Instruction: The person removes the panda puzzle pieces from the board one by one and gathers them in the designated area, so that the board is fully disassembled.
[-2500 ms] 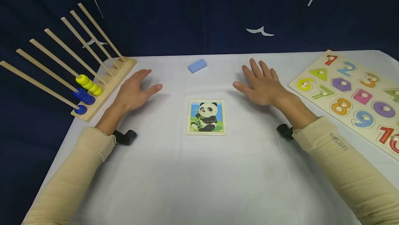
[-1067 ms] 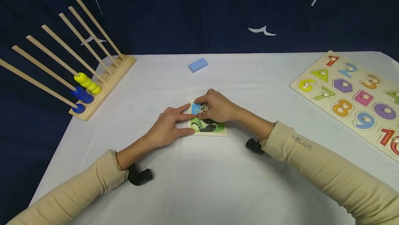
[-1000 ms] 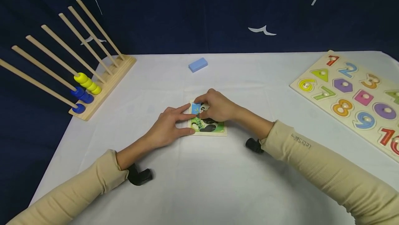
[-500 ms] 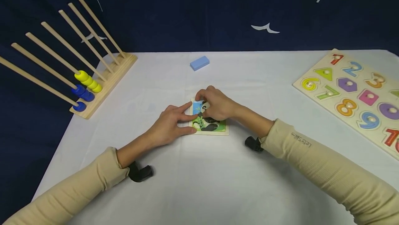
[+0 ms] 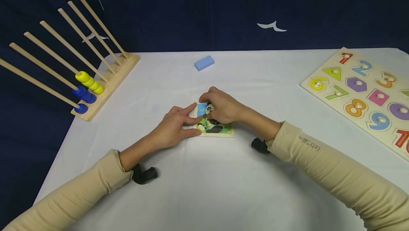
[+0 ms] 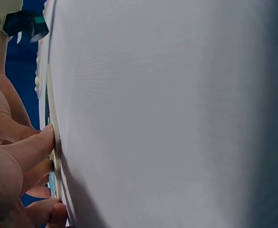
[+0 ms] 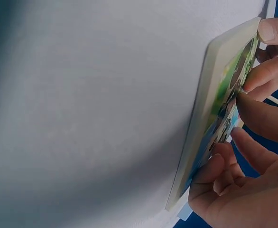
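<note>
A small square wooden panda jigsaw puzzle (image 5: 217, 129) lies flat on the white table, its picture side up in a pale frame. My left hand (image 5: 174, 127) rests at its left side, with fairly straight fingers and thumb touching the frame and picture. My right hand (image 5: 225, 107) reaches over the upper part with curled fingers. Its thumb presses near the middle of the picture and its fingertips meet the top edge area. In the right wrist view, thumb and forefinger pinch across the puzzle's face (image 7: 219, 102). The hand hides the upper right of the picture.
A light blue block (image 5: 204, 63) lies behind the puzzle. At the left stands a wooden peg abacus (image 5: 112, 85) with yellow and blue beads on some pegs. A wooden number and shape board (image 5: 338, 92) lies at the right. Dark cloth (image 5: 179, 14) hangs behind the table.
Both hands have come in from the sides onto the panda puzzle since the earliest frame. Over the last second they stay nearly still there; the right thumb shifts slightly. The head view tilts a little.
</note>
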Demonstrator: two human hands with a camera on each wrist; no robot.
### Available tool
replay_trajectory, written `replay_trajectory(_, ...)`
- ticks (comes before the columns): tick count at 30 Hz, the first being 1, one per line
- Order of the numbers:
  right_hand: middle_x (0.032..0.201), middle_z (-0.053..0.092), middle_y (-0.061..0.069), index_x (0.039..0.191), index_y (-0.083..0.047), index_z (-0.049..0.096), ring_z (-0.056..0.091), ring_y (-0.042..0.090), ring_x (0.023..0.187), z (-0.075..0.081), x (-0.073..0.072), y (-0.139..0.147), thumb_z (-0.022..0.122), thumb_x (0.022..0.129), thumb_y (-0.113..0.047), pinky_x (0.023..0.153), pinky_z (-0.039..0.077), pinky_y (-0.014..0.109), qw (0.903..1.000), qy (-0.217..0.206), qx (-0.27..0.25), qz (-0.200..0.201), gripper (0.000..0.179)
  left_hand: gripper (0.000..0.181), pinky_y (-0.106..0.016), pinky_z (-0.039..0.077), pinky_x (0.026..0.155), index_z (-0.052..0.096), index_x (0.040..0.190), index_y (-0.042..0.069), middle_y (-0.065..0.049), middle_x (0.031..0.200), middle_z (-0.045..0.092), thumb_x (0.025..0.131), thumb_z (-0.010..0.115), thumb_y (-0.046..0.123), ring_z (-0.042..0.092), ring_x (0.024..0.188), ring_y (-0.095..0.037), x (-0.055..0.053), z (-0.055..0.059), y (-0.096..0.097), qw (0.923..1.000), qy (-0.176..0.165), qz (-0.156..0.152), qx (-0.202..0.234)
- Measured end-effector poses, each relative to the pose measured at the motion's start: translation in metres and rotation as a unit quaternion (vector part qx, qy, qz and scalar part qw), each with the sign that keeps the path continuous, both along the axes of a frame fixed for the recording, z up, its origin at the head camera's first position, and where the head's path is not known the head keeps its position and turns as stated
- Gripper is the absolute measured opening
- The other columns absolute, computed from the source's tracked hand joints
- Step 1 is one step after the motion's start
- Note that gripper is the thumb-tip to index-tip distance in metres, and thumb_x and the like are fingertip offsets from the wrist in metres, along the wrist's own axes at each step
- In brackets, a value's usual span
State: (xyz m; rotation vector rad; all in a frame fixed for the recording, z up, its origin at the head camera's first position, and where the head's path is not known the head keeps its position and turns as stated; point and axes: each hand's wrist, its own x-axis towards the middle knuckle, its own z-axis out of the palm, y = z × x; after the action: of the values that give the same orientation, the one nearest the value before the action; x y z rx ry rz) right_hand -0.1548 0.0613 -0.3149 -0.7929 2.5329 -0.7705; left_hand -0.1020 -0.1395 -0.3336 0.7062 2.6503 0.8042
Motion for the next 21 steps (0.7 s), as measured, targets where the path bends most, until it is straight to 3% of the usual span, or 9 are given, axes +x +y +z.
replay_trajectory(7,0.120,0.053,0.017,0.128,0.001,0.057,0.050,0.028,0.112,-0.0002,0.0035,-0.0003,0.070,0.083,0.004,0.099,0.041,0.040,0.9997,0.014,-0.017,0.002,0.046,0.044,-0.048,0.038,0.095,0.066,0.128,0.011,-0.015,0.156,0.033,0.088,0.076,0.028,0.042,0.117,-0.033,-0.0007,0.0011,0.0015,1.0000,0.001,0.002,0.005)
replay_trajectory(21,0.109,0.062,0.013,0.122,0.002,0.064,0.057,0.025,0.098,-0.0043,0.0012,-0.0038,0.065,0.089,0.006,0.089,0.047,0.039,0.9974,0.070,-0.011,0.010,0.033,0.045,-0.046,0.039,0.095,0.066,0.128,0.012,-0.014,0.156,0.033,0.088,0.076,0.028,0.043,0.115,-0.031,-0.0014,-0.0004,0.0006,0.9999,-0.001,0.001,0.011)
